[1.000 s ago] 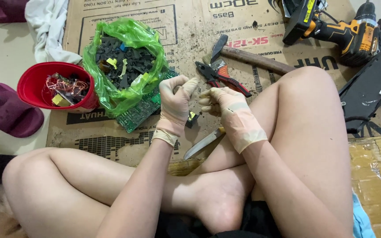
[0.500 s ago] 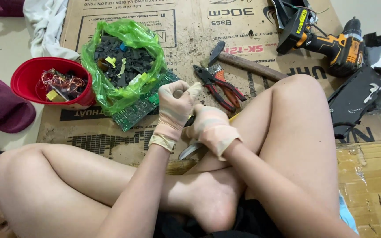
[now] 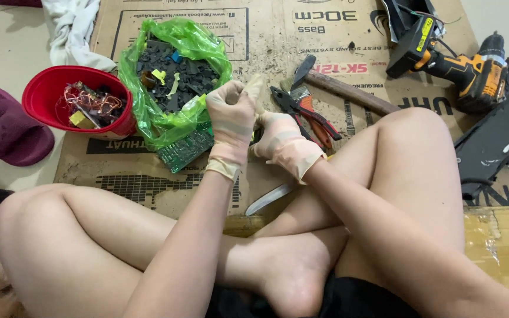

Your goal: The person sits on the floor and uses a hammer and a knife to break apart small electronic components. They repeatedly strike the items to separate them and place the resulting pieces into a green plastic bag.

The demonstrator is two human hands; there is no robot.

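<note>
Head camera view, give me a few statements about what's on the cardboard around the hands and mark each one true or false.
1. Both hands wear pale gloves. True: the left hand and the right hand are gloved and close together.
2. The red bowl holds only water. False: it holds tangled wires and small parts.
3. The green plastic bag holds dark small parts. True.
4. The cordless drill lies beside the red bowl. False: it lies at the far right of the cardboard, across from the bowl.
5. A knife lies below the hands. True.
6. The pliers have green handles. False: the handles are red and black.
</note>
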